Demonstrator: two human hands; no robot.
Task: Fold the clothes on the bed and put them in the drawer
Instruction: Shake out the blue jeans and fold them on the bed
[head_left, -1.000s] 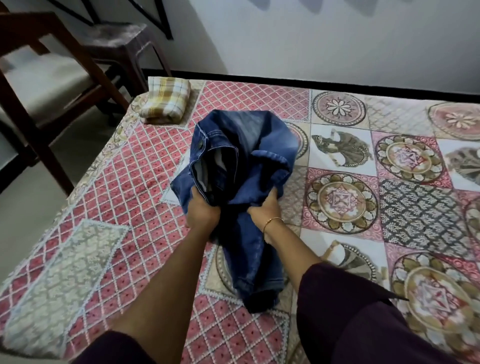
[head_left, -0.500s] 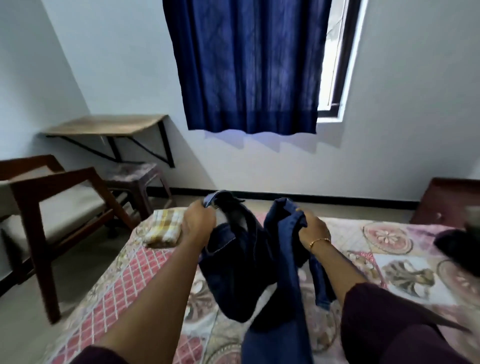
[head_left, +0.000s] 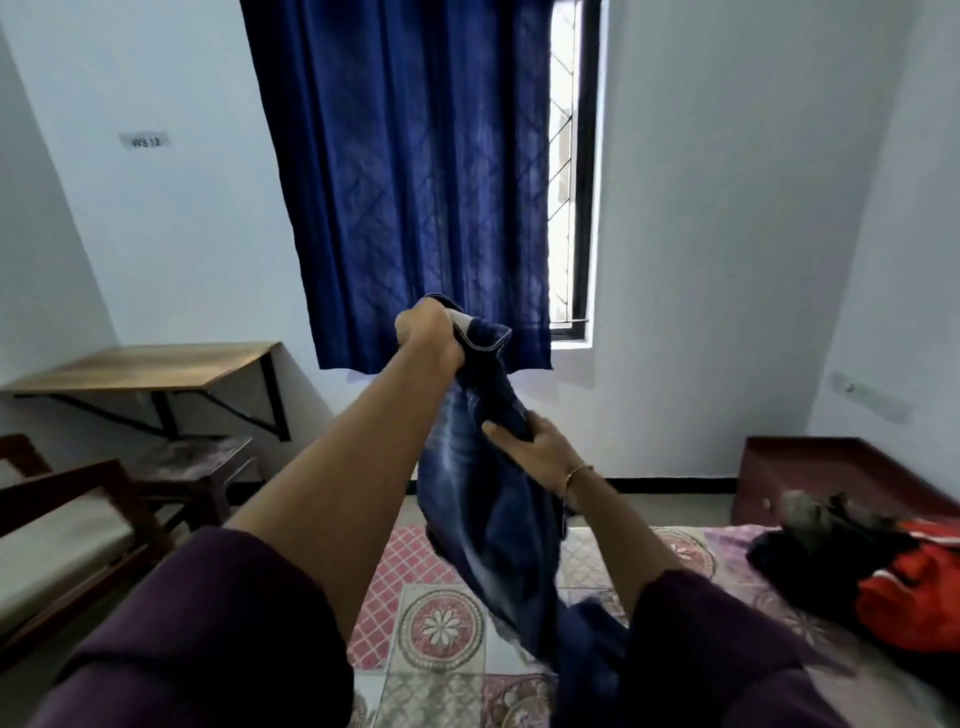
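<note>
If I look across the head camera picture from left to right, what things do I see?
Brown wooden chair → wooden wall shelf → left hand → blue denim jeans → right hand → dark red wooden drawer → red and black clothes pile.

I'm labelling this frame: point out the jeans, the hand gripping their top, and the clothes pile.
jeans (head_left: 483, 499): head view, on the hanging denim.
left hand (head_left: 431, 338): head view, back of the fist.
clothes pile (head_left: 904, 582): head view, on the orange garment.

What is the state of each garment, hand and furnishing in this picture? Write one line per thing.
jeans: unfolded, held up above the bed
left hand: gripping the jeans' top edge
right hand: gripping the jeans lower down
curtain: mostly drawn
clothes pile: unfolded on the bed
</note>
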